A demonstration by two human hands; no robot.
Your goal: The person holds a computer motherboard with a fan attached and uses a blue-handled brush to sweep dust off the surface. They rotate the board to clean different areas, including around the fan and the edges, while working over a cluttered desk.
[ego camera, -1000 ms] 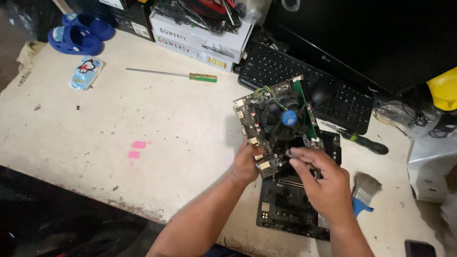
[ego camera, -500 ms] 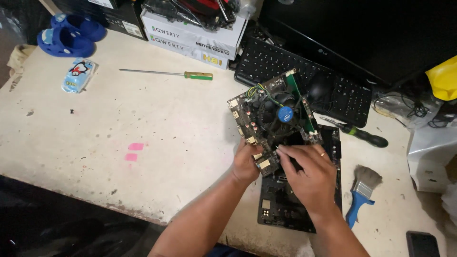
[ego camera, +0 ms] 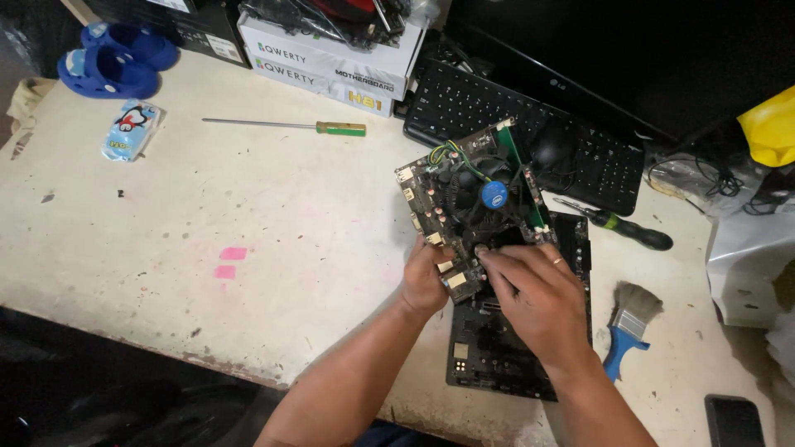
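Motherboard (ego camera: 464,207) tilts above a second board (ego camera: 505,356); left hand (ego camera: 424,281) grips its lower edge, right hand (ego camera: 538,298) presses fingers onto it.

Dark green circuit board (ego camera: 464,217) with a blue-centred black fan (ego camera: 493,195); blue-handled brush (ego camera: 626,331); off-white worktop (ego camera: 248,207) with pink marks (ego camera: 230,261).

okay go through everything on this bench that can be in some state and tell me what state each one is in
left hand: grips the lower edge of the upper motherboard.
right hand: fingers pressed on the board's lower part.
upper motherboard: lifted, tilted, cooler fan mounted.
lower motherboard: flat on the table, partly covered.
long screwdriver: lying loose, untouched.
short screwdriver: lying by the keyboard.
brush: lying flat, bristles up-frame.
keyboard: resting on the table, partly covered by the raised board.
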